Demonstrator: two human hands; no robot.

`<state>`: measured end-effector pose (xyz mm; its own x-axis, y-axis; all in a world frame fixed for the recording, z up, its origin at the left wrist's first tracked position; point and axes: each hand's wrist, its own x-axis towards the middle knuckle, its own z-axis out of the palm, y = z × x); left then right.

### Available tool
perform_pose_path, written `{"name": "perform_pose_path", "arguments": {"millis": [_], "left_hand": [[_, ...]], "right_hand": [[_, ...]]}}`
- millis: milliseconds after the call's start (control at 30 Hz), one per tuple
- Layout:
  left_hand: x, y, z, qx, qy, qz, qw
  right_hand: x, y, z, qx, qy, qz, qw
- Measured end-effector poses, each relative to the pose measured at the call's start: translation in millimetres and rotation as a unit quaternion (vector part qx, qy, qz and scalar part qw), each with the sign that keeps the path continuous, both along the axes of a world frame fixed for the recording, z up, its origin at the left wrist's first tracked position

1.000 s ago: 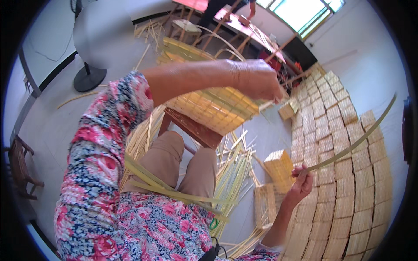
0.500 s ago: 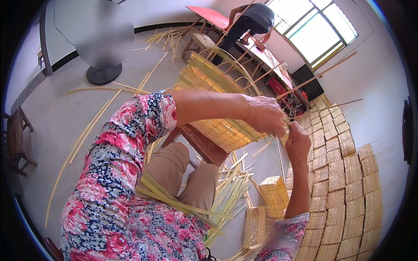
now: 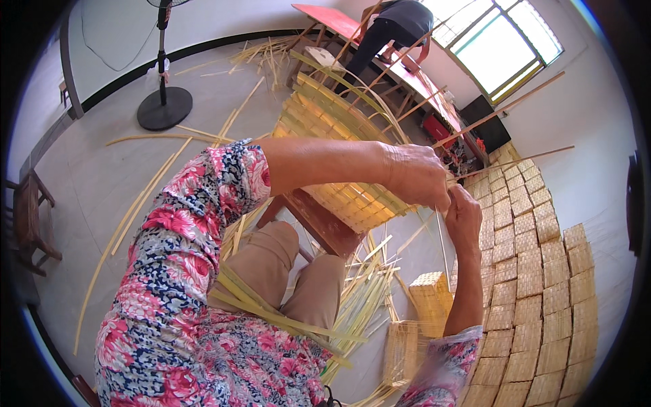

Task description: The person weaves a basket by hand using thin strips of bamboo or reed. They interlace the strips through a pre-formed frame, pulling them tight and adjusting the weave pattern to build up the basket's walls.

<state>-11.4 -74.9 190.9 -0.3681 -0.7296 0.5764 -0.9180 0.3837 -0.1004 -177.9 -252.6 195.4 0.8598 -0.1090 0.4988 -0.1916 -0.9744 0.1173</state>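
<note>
A large, partly woven bamboo basket (image 3: 319, 119), with loose strips standing up from it, rests on a wooden stool (image 3: 315, 220) before my knees. My left hand (image 3: 420, 178) reaches across to its right corner, fingers closed around bamboo strips there; the fingertips are largely hidden. My right hand (image 3: 463, 217), just below and beside it, pinches at the same corner, where thin strips stick out. Flat green-yellow strips (image 3: 285, 313) lie across my lap.
A fan stand (image 3: 163, 108), a small wooden chair (image 3: 30, 220) and scattered strips (image 3: 142, 193) are left. Behind, a person (image 3: 390, 27) bends over a long pink table (image 3: 329, 20). Rows of woven pieces (image 3: 525, 285) cover the right floor, near two small baskets (image 3: 430, 305).
My right hand has risen from low on the right, where it held a long strip, to join my left hand at the basket's corner. In the last half second both hands have moved little.
</note>
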Motion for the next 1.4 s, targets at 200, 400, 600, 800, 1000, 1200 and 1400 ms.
{"name": "perform_pose_path", "arguments": {"millis": [200,400,600,800,1000,1200,1400], "left_hand": [[1,1,0,0.003,-0.008,-0.013,1.000],[21,-21,23,-0.358,0.030,-0.046,0.932],[96,45,118,-0.711,0.051,0.140,0.687],[103,62,-9,-0.384,0.012,0.289,0.877],[103,41,-74,-0.235,0.080,0.364,0.898],[104,45,-90,-0.204,0.089,0.373,0.901],[103,32,-108,-0.259,0.100,0.350,0.895]], "right_hand": [[3,-5,-7,0.020,0.015,-0.013,1.000],[3,-38,-18,-0.007,0.039,-0.028,0.999],[10,-56,-23,0.221,-0.008,-0.017,0.975],[-7,-56,-57,0.566,-0.191,-0.006,0.802],[3,-65,-66,0.717,-0.241,0.095,0.647],[5,-54,-76,0.707,-0.268,0.092,0.648],[-7,-43,-87,0.719,-0.305,0.095,0.617]]}}
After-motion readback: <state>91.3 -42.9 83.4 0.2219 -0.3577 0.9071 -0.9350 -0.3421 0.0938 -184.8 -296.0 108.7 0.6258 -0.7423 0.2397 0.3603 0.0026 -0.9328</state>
